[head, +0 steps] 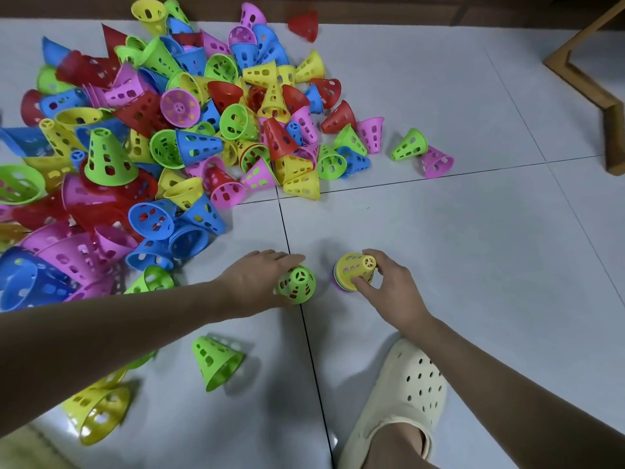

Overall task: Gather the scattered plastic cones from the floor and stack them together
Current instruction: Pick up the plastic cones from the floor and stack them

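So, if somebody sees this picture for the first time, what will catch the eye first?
First, the big heap of colourful cones filling the upper left floor. Then the two hands at centre: the left hand holds a green cone, and the right hand grips a small stack topped by a yellow cone. A cream clog sits bottom right.

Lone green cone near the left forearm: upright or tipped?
Tipped. The green cone lies on its side on the floor tile, open rim facing lower right.

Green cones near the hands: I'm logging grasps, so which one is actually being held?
The upright green cone under the left hand; the other green cone lies tipped on the floor, untouched.
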`<state>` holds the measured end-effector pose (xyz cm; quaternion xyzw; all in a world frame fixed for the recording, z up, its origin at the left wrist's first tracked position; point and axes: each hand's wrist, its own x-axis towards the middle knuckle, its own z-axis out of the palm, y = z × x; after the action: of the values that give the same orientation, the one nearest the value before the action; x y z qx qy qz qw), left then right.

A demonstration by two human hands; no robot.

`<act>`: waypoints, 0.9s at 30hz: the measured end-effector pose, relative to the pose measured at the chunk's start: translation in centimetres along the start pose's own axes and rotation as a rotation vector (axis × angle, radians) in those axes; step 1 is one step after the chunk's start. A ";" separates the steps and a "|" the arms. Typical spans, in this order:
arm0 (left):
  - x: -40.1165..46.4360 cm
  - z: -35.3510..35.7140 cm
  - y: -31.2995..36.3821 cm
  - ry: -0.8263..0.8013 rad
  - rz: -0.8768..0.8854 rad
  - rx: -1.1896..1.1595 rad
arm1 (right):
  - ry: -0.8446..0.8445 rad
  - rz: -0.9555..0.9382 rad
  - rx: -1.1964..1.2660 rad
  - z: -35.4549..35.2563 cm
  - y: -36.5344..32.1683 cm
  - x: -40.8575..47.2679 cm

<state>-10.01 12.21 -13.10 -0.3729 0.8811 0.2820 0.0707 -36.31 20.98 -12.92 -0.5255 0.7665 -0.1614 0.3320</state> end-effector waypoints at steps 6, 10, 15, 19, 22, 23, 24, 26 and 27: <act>-5.1 -2.0 -4.3 -0.059 -0.122 0.002 | 0.168 -0.258 0.023 -0.8 -4.6 -1.9; -9.7 -3.0 -8.3 -0.040 -0.253 0.006 | 0.083 -0.435 0.084 1.4 -9.4 -3.2; -14.1 -1.8 -10.9 0.054 -0.417 -0.048 | -0.421 -0.426 0.210 8.1 -12.7 -6.9; -14.9 -0.3 -11.6 0.101 -0.458 0.069 | -0.615 -0.866 -0.211 12.3 -12.7 -7.2; -14.9 0.0 -13.0 0.146 -0.460 0.165 | -0.648 -1.090 -0.446 15.0 -13.1 -6.9; -14.9 0.0 -13.6 0.153 -0.477 0.176 | -0.668 -1.080 -0.482 15.8 -13.1 -6.8; -14.9 0.1 -14.3 0.152 -0.488 0.167 | -0.691 -1.053 -0.517 16.3 -13.1 -6.8; -14.9 0.1 -15.1 0.154 -0.489 0.098 | -0.744 -0.994 -0.579 17.0 -12.8 -6.6; -15.0 0.0 -15.2 0.152 -0.479 0.047 | -0.765 -0.965 -0.588 17.1 -12.5 -6.4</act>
<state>11.25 12.92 -14.82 -0.5894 0.7768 0.2077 0.0779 -14.54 23.60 -15.76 -0.8969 0.2871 0.1207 0.3138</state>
